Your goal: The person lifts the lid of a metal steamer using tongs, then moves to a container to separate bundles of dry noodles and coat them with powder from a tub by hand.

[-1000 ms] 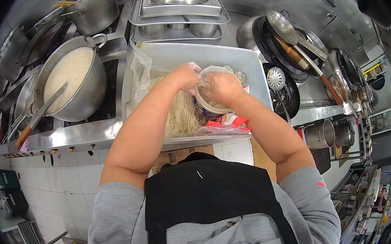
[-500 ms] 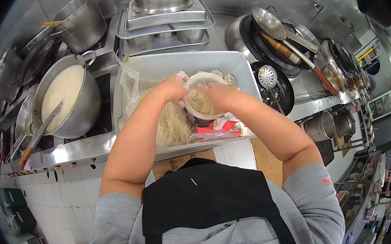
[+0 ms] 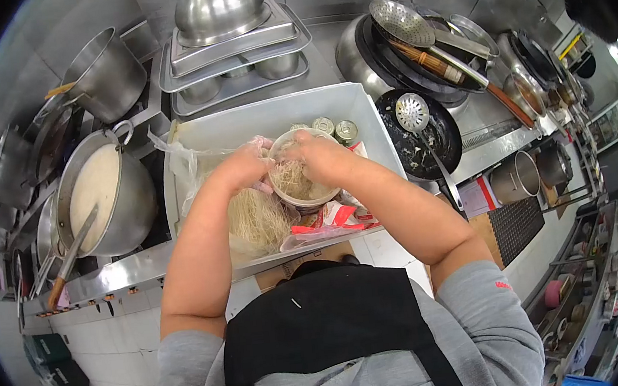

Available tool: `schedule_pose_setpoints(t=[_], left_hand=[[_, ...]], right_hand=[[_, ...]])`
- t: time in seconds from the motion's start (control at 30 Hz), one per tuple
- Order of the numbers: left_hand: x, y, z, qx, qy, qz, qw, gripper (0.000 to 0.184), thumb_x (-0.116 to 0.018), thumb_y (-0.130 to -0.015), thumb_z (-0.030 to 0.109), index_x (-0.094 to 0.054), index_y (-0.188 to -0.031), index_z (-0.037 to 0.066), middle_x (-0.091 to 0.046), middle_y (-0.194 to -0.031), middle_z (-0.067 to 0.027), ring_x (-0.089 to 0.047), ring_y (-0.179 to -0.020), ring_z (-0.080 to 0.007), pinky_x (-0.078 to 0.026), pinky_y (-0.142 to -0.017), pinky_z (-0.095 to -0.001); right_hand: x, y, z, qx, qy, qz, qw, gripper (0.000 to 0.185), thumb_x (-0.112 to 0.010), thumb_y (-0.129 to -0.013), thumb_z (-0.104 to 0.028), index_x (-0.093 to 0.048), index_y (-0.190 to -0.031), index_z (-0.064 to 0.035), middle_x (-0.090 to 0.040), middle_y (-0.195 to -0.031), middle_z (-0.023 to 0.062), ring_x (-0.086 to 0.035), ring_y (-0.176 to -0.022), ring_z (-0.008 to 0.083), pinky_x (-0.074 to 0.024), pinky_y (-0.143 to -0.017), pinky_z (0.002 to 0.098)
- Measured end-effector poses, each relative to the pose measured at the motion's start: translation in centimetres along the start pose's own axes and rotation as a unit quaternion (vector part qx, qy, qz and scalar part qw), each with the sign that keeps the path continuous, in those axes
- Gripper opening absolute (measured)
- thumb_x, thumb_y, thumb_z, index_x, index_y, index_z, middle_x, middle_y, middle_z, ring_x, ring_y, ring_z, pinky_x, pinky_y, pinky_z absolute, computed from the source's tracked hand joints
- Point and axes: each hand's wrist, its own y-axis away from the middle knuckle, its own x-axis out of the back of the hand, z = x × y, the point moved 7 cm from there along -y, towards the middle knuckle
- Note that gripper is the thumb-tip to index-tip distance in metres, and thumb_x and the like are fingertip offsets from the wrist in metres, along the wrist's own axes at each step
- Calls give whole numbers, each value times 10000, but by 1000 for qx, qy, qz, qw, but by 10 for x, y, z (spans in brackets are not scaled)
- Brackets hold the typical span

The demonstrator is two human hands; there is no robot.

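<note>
Inside a large white plastic bin (image 3: 350,114) stands a round clear tub (image 3: 304,199) with thin dry noodles (image 3: 291,180) in it. My left hand (image 3: 250,165) is closed at the tub's left rim. Over the tub's right side, my right hand (image 3: 317,159) reaches in, its fingers curled down onto the noodles and partly hidden. A bigger heap of pale noodles (image 3: 256,220) lies in a clear plastic bag (image 3: 178,150) to the left of the tub. Several cans (image 3: 346,131) and red-and-white packets (image 3: 334,217) sit beside the tub.
At left, a big pot of whitish liquid (image 3: 93,188) holds a wooden-handled utensil (image 3: 71,268). Stacked trays with a metal bowl (image 3: 221,12) stand behind the bin. To the right are a black wok (image 3: 392,129) with a skimmer (image 3: 413,112), and more pans with a strainer (image 3: 401,24).
The view has shifted and tilted, so the bin appears lower and further left. Both hands stay at the tub; the right hand's fingers have moved slightly over the noodles.
</note>
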Motion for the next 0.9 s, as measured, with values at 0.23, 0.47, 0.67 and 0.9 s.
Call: schedule_pose_setpoints(t=[0.23,0.47,0.67,0.9], left_hand=[[-1,8,4,3,23,-24,999,486,-553,-884,61,-336,-1316,5,-558,-961,-144,-619,-730,-192,-583,-631,-305],[-3,8,3,-13,6,1,1000,428,-540,-896,59,-366,-1281,-1,-591,-903,-149,-643,-683,-201,-583,-574,-295],[-5,5,-1,-13,19,-2,1000,415,-522,-907,64,-351,-1279,0,-594,-929,-163,-656,-667,-220,-583,-574,-312],[-8,4,-1,3,18,-23,1000,483,-514,-921,84,-288,-1343,24,-555,-937,-136,-623,-698,-204,-584,-626,-319]], right_hand=[[3,-6,0,19,-89,31,995,452,-515,-725,43,-587,-1131,-141,-557,-1113,172,-558,-1033,348,-446,-904,416],[4,-5,-2,-45,22,21,999,258,-535,-769,-49,-558,-1025,-29,-621,-968,199,-613,-927,338,-488,-803,418],[4,-7,-9,-104,67,-9,992,229,-591,-754,-72,-591,-978,-27,-656,-958,155,-638,-919,293,-512,-763,404],[-6,-21,8,-144,109,-25,983,207,-575,-769,-99,-615,-963,-40,-670,-905,150,-658,-861,288,-517,-733,412]])
